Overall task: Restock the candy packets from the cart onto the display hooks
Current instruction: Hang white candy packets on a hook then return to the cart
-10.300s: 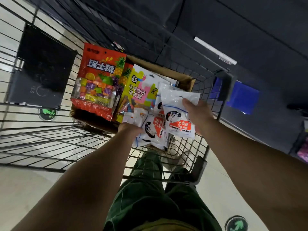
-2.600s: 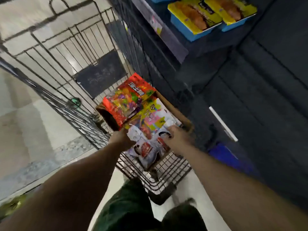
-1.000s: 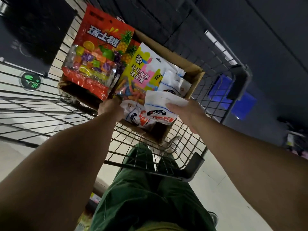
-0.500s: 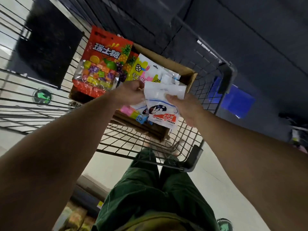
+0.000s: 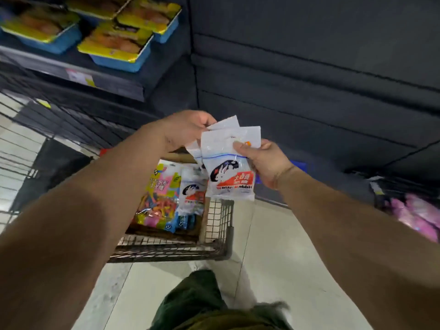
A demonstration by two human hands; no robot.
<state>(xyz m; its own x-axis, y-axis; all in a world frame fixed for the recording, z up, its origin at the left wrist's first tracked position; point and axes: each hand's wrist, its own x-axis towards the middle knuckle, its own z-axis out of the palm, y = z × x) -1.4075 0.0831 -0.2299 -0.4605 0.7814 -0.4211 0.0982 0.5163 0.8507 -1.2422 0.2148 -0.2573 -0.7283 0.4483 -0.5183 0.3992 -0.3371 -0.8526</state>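
I hold white rabbit candy packets above the wire cart (image 5: 221, 225). My right hand (image 5: 266, 163) pinches the top of the front packet (image 5: 229, 170), which hangs upright with its red label facing me. My left hand (image 5: 183, 129) grips a second white packet (image 5: 226, 122) just behind it. Down in the cart, a cardboard box (image 5: 203, 217) holds another rabbit packet (image 5: 191, 194) and a yellow and pink gummy packet (image 5: 159, 198). No display hooks are in view.
A dark shelf (image 5: 78, 72) at upper left carries blue and yellow trays (image 5: 116, 46). A dark panel wall (image 5: 309, 79) fills the upper right. Pink packets (image 5: 414, 215) hang at the right edge. Pale floor tiles (image 5: 273, 258) lie below, with my green trousers (image 5: 197, 301) at the bottom.
Both hands have lifted out of the cart with white packets, and my view has swung up from the cart toward the shelf and dark wall.
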